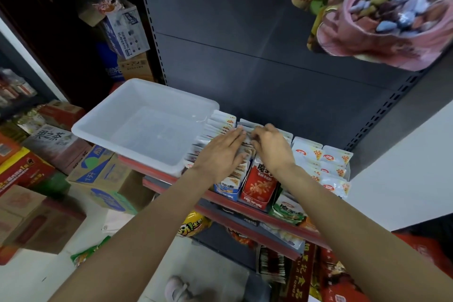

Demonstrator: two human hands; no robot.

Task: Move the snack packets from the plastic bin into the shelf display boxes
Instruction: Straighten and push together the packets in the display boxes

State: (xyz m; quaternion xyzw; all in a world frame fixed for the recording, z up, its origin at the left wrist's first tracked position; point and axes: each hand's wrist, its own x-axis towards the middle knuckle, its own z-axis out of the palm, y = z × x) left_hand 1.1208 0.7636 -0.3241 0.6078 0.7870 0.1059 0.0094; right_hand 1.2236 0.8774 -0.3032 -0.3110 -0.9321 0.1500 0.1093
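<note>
Head view looks down, close, at shelf (245, 200); edges perhaps warped by wide lens

left hand (221, 154): bare, no ring, no glove | right hand (272, 147): bare, no ring, no watch | arms: bare up to the picture's bottom edge, no sleeves in view | foot: a pale pink shoe (175, 289) shows at the bottom

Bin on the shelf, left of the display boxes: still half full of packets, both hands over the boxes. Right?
Not quite. The head view shows the bin empty, no packets left in it. The rest holds: it sits on the shelf left of the display boxes, and the left hand and right hand are both over the packets in the boxes.
</note>
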